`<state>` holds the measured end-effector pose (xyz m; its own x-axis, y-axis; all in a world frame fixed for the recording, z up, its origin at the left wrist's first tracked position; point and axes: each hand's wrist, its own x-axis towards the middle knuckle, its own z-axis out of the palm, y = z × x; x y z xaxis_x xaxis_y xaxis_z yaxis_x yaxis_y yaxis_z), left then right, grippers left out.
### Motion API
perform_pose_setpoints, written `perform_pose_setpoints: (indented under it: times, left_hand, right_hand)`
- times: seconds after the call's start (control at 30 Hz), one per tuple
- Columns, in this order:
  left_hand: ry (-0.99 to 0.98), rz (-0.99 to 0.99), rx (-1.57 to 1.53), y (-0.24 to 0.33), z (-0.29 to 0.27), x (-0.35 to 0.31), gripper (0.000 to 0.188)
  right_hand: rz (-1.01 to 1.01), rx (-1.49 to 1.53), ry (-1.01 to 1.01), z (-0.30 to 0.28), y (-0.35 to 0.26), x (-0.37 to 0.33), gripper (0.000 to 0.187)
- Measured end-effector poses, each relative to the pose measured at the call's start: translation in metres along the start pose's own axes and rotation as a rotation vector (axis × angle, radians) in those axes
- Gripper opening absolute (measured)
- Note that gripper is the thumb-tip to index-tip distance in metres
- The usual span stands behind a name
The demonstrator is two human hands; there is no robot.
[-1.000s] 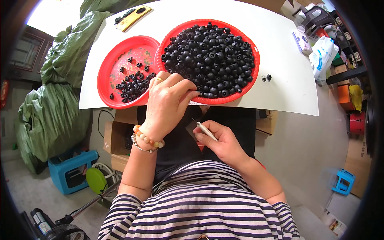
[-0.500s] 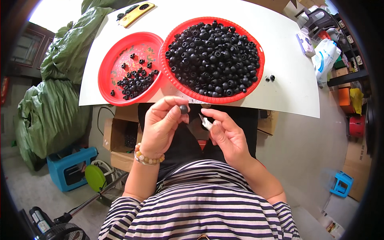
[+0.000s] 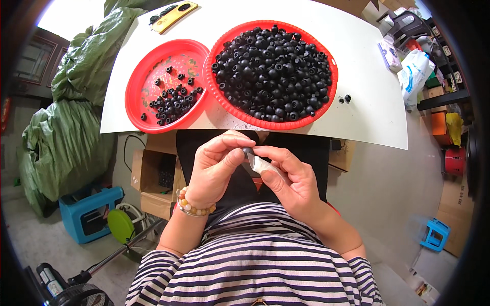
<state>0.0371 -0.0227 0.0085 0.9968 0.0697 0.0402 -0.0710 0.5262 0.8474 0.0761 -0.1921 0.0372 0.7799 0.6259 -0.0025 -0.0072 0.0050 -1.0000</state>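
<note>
Over my lap, just off the table's near edge, my left hand point(image 3: 212, 166) pinches a small round black knob point(image 3: 248, 151) between thumb and fingers. My right hand point(image 3: 293, 181) grips a small knife point(image 3: 263, 166), its handle wrapped in white and its short metal blade against the knob. The two hands meet at the fingertips, so part of the knob and blade is hidden. On the table a red basket point(image 3: 334, 76) is heaped with black knobs point(image 3: 275, 71), many with a round hole. Left of it, a red plate point(image 3: 131, 97) with a coloured pattern carries a smaller group of them.
Two loose black knobs point(image 3: 347, 98) lie on the white table point(image 3: 375, 115) right of the basket. A yellow phone point(image 3: 174, 18) lies at the back left. Under the table stands an open cardboard box point(image 3: 148, 176); a blue stool point(image 3: 84, 217) and a fan point(image 3: 84, 296) are at left.
My hands have come together and slightly lower. The knife in my right hand, apart from the knob before, now touches it. The knob has shifted a little to the right.
</note>
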Motion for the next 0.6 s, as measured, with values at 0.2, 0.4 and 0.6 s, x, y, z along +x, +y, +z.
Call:
perform_pose_setpoints:
  times: [0.2,0.4,0.6]
  left_hand:
    - [-0.014,-0.196,-0.135,0.0051,0.0015,-0.0025,0.022]
    - [0.052,-0.148,-0.040,0.0024,0.0039,-0.0027,0.023]
    - [0.082,-0.090,0.040,0.0032,0.0070,-0.0028,0.021]
  right_hand:
    - [-0.005,0.137,0.008,0.0035,0.0048,-0.0001,0.028]
    - [-0.012,0.023,0.023,0.0011,0.0010,-0.0011,0.028]
    - [-0.052,-0.019,0.044,0.0017,0.0004,-0.0011,0.028]
